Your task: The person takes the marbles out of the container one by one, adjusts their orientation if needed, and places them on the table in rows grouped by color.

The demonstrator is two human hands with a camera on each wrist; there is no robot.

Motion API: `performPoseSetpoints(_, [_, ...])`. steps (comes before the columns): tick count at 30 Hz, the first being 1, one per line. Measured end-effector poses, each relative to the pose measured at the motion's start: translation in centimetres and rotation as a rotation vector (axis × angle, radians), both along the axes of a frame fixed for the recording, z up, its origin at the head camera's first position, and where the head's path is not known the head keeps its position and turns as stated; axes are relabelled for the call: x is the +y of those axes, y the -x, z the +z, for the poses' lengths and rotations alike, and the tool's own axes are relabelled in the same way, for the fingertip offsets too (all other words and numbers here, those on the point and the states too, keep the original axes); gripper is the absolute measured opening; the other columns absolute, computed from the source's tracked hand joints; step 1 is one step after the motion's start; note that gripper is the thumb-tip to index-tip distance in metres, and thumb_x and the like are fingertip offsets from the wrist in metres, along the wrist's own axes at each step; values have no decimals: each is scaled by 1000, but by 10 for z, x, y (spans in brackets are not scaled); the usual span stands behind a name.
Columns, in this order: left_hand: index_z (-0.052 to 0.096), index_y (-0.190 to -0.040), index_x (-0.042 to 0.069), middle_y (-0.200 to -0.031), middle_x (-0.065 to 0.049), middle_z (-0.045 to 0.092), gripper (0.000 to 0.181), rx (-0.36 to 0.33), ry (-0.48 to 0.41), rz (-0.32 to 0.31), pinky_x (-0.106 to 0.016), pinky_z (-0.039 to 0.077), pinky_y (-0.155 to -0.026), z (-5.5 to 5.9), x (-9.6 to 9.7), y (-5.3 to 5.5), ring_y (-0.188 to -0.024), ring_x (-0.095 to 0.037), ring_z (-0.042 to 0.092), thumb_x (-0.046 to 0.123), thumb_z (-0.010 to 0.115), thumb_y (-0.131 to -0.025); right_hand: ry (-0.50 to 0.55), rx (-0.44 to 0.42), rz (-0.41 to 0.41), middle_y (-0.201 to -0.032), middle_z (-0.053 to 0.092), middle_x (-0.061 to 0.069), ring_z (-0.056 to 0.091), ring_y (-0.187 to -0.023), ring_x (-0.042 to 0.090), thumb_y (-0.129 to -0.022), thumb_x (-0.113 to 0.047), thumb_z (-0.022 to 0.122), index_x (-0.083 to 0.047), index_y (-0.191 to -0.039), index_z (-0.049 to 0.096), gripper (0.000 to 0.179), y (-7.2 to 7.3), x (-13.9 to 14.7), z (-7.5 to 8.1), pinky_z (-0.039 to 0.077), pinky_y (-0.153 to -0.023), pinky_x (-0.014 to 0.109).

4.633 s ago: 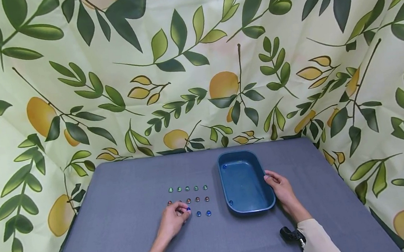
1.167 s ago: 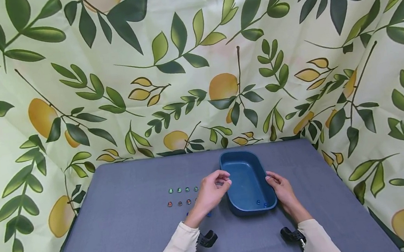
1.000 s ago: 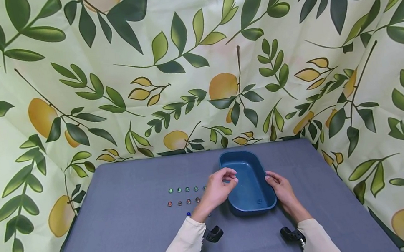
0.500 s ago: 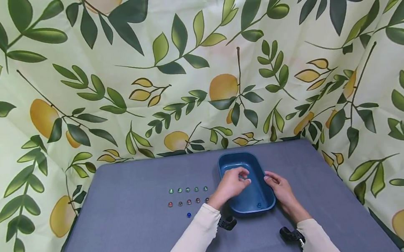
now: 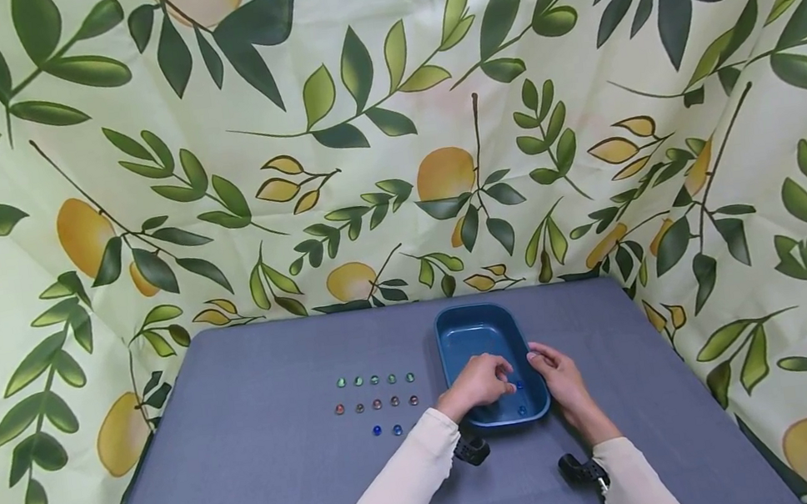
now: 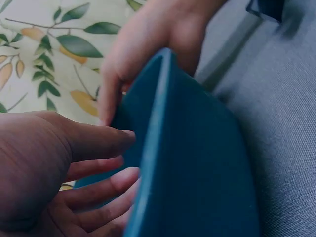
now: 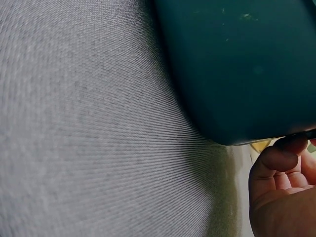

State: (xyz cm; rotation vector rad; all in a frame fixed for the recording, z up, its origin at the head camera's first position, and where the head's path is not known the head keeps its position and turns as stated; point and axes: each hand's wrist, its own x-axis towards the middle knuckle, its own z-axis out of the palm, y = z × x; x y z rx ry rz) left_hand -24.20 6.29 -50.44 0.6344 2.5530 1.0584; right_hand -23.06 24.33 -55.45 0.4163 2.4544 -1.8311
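A blue plastic bin (image 5: 482,309) stands on the table. My right hand (image 5: 564,379) grips its right rim, thumb inside; in the right wrist view the curled fingers (image 7: 279,163) show at the rim. My left hand (image 5: 481,379) reaches over the left rim into the bin. Its fingertips are right by a blue marble (image 5: 520,386), and another blue marble (image 5: 522,410) lies at the near end. In the left wrist view the thumb and fingers (image 6: 106,187) stand apart, with no marble visible between them.
Left of the bin lie rows of marbles on the grey cloth (image 5: 264,471): green marbles (image 5: 375,380) farthest, reddish marbles (image 5: 377,405) in the middle, blue marbles (image 5: 377,431) nearest, partly covered by the left sleeve (image 5: 409,478). A patterned fabric (image 5: 382,204) hangs behind the table.
A blue marble once pinched by my left hand now lies in the near row. That hand has travelled right and down into the bin. The bin's marbles have rolled to its near right end.
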Motion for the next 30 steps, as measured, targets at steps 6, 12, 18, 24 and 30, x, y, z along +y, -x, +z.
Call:
performPoseSetpoints(6, [72,-110,8,-81,2,68,28,21,113,-28,-19,43,-61,-8,7,2,-67,-8,54,18,77,-84,7,-2,-1,-139,55,21,53,-124,30,-102,-38,50,-8,-142,48,50,-1,0,0,45,-103,41])
performPoseSetpoints(12, [74,-107,10,-84,-1,71,25,-8,129,-33,-20,47,-66,-12,17,3,-72,-12,60,20,76,-84,21,22,-1,-133,60,19,59,-112,17,-102,-35,51,-7,-140,50,47,1,1,0,49,-88,22])
performPoseSetpoints(18, [72,-100,4,-62,-2,64,20,-139,23,24,-20,47,-50,-21,24,0,-50,-12,62,9,77,-81,47,40,-8,-120,66,13,60,-94,3,-101,-32,54,-6,-138,52,44,2,2,-1,48,-79,14])
performPoseSetpoints(24, [73,-83,10,-62,4,64,9,-44,58,-7,-17,43,-54,-24,27,-4,-54,-5,55,11,81,-77,38,47,-13,-121,66,16,60,-95,6,-101,-33,55,-5,-138,52,46,1,2,-1,47,-79,15])
performPoseSetpoints(30, [75,-79,11,-61,6,63,4,-16,82,-34,-17,42,-53,-25,26,-6,-56,-4,52,13,79,-80,42,38,-7,-125,64,17,60,-99,8,-101,-33,53,-7,-138,52,45,2,1,-1,47,-81,14])
